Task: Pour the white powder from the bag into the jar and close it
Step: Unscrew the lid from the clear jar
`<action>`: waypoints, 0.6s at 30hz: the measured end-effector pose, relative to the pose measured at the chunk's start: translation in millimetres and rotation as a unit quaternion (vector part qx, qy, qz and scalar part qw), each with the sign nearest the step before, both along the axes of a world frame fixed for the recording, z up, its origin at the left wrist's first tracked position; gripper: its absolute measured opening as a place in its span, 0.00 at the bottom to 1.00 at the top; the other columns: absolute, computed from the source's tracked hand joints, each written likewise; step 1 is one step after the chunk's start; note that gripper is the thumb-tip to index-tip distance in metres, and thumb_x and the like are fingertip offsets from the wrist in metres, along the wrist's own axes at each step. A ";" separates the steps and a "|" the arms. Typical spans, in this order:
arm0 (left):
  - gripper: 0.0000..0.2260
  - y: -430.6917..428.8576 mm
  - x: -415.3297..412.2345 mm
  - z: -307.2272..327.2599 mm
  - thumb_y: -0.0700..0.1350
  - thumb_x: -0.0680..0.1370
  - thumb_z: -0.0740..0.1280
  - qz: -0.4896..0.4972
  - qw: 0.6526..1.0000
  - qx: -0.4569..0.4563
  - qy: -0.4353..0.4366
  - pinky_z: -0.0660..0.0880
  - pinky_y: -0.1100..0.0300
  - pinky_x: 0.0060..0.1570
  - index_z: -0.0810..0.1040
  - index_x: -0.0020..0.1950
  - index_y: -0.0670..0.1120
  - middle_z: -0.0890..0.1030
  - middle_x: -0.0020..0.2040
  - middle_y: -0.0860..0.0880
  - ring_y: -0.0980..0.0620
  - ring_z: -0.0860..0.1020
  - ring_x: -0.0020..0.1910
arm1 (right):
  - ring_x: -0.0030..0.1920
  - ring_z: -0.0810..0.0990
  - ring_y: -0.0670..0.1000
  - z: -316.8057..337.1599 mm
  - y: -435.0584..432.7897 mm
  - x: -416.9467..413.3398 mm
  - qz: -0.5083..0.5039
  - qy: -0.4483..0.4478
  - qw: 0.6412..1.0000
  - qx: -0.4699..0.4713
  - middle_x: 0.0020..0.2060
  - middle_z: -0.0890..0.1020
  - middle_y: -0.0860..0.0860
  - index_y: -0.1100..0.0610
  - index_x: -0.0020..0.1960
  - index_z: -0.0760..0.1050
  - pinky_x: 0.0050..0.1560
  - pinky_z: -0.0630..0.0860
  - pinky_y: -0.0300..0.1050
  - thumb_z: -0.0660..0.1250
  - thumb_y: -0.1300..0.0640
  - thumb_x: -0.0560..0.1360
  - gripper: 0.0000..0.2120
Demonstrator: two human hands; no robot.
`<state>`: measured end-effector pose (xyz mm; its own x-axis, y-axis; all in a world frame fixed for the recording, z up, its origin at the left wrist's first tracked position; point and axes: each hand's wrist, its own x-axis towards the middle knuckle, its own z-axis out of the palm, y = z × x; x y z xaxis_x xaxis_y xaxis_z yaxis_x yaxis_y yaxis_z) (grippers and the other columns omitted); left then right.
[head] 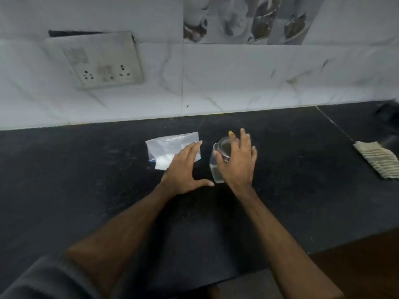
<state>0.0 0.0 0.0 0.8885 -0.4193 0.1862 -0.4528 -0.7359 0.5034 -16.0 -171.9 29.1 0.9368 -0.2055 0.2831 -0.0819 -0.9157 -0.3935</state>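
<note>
A clear plastic bag (pixel 170 147) with white powder gathered in its near corner lies flat on the black counter (pixel 86 180). Just right of it stands a clear glass jar (pixel 217 171) that looks empty. My left hand (pixel 185 169) is spread flat, its fingertips over the bag's right edge. Spread against the jar's right side and top is my right hand (pixel 237 162), with the thumb across the jar's front; it hides most of the jar's mouth. A small tan piece (pixel 231 133) shows behind the fingers; I cannot tell what it is.
A white marble-look tiled wall (pixel 237 83) rises behind the counter, with a socket plate (pixel 101 61) at the left. A folded striped cloth (pixel 380 160) lies at the right edge, with a dark object (pixel 388 113) behind it. The counter's front edge runs along the lower right.
</note>
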 end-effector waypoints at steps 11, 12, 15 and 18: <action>0.34 -55.6 -22.0 -14.9 0.35 0.70 0.78 0.124 0.928 -0.327 0.125 0.68 0.80 0.54 0.65 0.65 0.60 0.74 0.60 0.67 0.74 0.74 0.59 | 0.60 0.74 0.54 -20.8 12.6 -3.8 0.080 -0.058 0.994 0.046 0.65 0.77 0.49 0.50 0.70 0.74 0.59 0.74 0.51 0.65 0.40 0.72 0.29; 0.34 -47.8 -32.7 -18.6 0.34 0.70 0.77 0.149 0.923 -0.335 0.120 0.68 0.81 0.53 0.65 0.67 0.57 0.75 0.59 0.71 0.75 0.73 0.59 | 0.60 0.75 0.54 -23.2 23.8 -10.0 0.101 -0.072 0.990 0.066 0.64 0.77 0.49 0.50 0.68 0.75 0.59 0.74 0.51 0.66 0.41 0.72 0.27; 0.33 -23.0 -50.6 -25.7 0.29 0.70 0.75 0.197 0.906 -0.353 0.125 0.69 0.82 0.50 0.64 0.68 0.48 0.70 0.54 0.83 0.80 0.72 0.54 | 0.61 0.75 0.52 -30.8 56.8 -20.9 0.162 -0.101 0.978 0.084 0.65 0.77 0.48 0.50 0.66 0.77 0.60 0.72 0.48 0.68 0.41 0.72 0.26; 0.33 -4.8 -60.7 -25.4 0.29 0.70 0.74 0.230 0.889 -0.375 0.129 0.70 0.80 0.50 0.65 0.66 0.52 0.72 0.54 0.79 0.76 0.74 0.55 | 0.62 0.75 0.51 -34.8 75.7 -22.3 0.205 -0.121 0.968 0.081 0.65 0.78 0.48 0.50 0.64 0.78 0.60 0.71 0.46 0.69 0.40 0.71 0.25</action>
<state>-60.7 -4.8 -25.4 0.9874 0.1559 0.0254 0.0108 -0.2273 0.9738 -38.3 -96.3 -5.7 0.8598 0.1096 0.4988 0.3873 -0.7766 -0.4969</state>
